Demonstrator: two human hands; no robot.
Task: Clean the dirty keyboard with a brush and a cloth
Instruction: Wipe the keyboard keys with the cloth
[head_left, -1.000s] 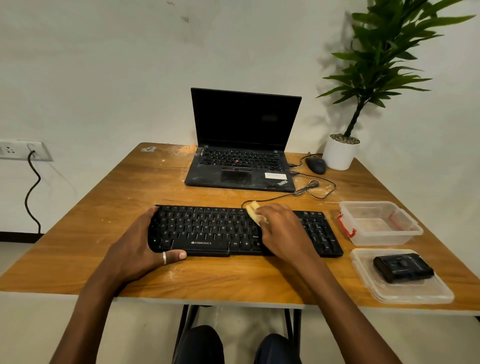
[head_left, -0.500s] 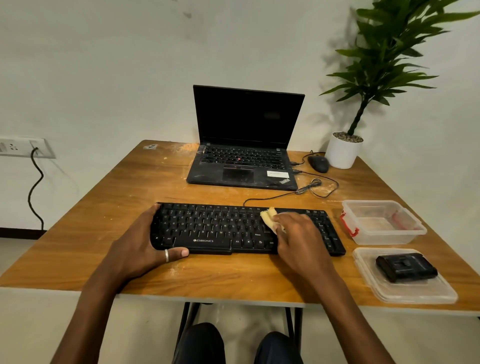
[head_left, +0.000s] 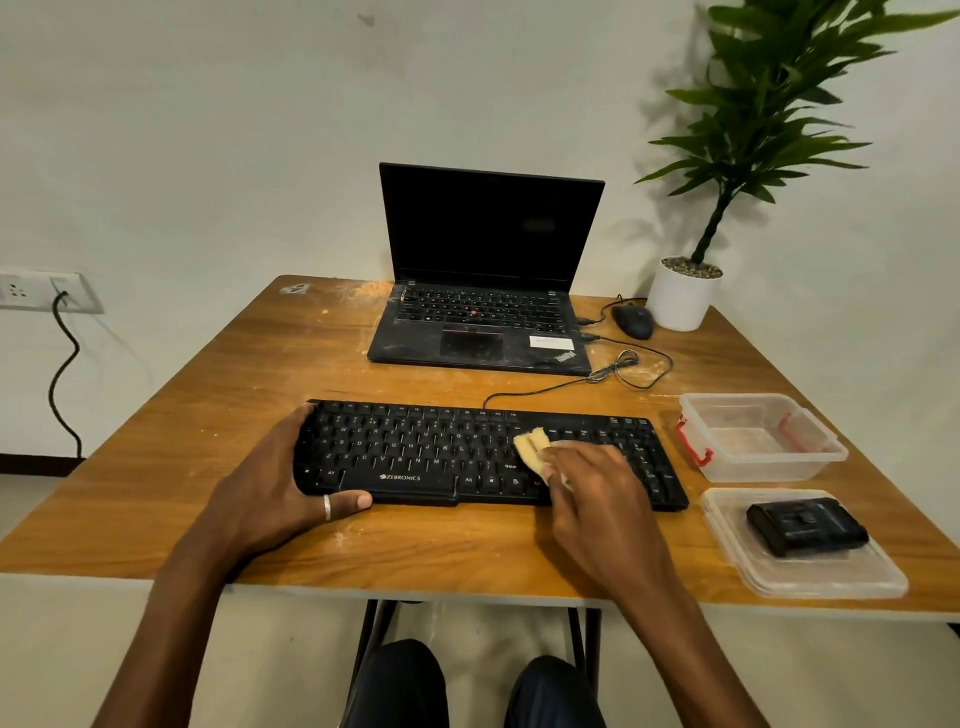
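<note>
Black and flat, the keyboard (head_left: 415, 452) lies on the wooden table (head_left: 208, 395), close to the front edge. The left hand (head_left: 270, 488) grips its left end, with the thumb along the front side. The right hand (head_left: 597, 493) holds a yellow cloth (head_left: 531, 448) and presses it on the keys, right of the middle. A small black thing (head_left: 805, 527), maybe the brush, sits on a clear lid (head_left: 831, 577) just beside a clear plastic box (head_left: 758, 436)

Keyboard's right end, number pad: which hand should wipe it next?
Right. The right hand holds the cloth on the keyboard just beside those keys; the left hand grips the far left end, likely steadying it.
</note>
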